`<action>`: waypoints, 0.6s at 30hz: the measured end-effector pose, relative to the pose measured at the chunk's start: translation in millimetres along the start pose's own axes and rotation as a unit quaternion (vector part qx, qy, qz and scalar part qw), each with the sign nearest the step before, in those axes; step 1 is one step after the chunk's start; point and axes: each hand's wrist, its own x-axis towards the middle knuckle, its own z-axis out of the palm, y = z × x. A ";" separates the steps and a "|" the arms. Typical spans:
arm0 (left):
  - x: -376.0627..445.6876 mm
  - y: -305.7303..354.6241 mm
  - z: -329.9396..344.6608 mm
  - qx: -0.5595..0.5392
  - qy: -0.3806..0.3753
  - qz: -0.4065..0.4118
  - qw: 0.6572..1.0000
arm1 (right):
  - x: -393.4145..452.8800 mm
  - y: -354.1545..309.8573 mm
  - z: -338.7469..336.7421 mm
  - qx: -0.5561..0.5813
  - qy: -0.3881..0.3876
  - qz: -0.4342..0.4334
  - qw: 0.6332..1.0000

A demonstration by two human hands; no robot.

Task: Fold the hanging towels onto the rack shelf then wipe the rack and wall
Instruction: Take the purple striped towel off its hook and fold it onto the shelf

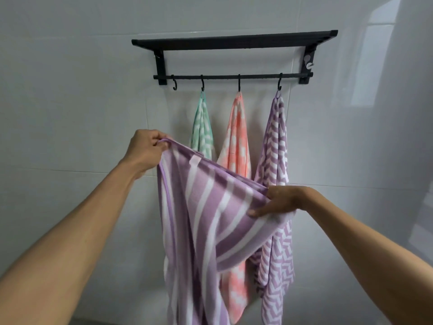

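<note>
the left hand and right hand each pinch a corner of the purple striped towel below the rack shelf, so folding is starting; next, bring corners together.

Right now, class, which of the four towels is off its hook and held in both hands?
The broad-striped purple towel: the left hand and right hand grip its top edge. The green, coral and purple chevron towels hang from hooks.

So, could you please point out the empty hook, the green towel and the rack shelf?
empty hook [173, 83]: head view, its curved bottom.
green towel [202, 127]: head view, mid-cloth.
rack shelf [234, 42]: head view, front edge.
</note>
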 end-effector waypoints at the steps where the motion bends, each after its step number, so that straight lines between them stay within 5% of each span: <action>1: 1.0 -5.2 -0.6 0.019 -0.003 -0.004 1.000 | -0.3 2.2 -4.8 -0.043 0.008 0.019 0.999; 7: -4.2 -19.0 6.0 0.101 0.044 -0.009 0.994 | -7.7 -7.1 -65.1 -0.191 0.125 0.067 0.971; 15: 22.8 6.4 -10.0 -0.005 0.151 0.023 0.988 | -24.2 -24.7 -109.9 -0.189 0.459 0.051 0.867; 17: 25.5 6.6 -14.3 -0.003 0.140 0.026 0.990 | -24.3 -23.4 -105.5 -0.195 0.455 0.046 0.868; 18: 25.4 4.5 -15.1 0.021 0.093 0.010 0.995 | -23.7 -21.2 -101.4 -0.214 0.386 0.044 0.896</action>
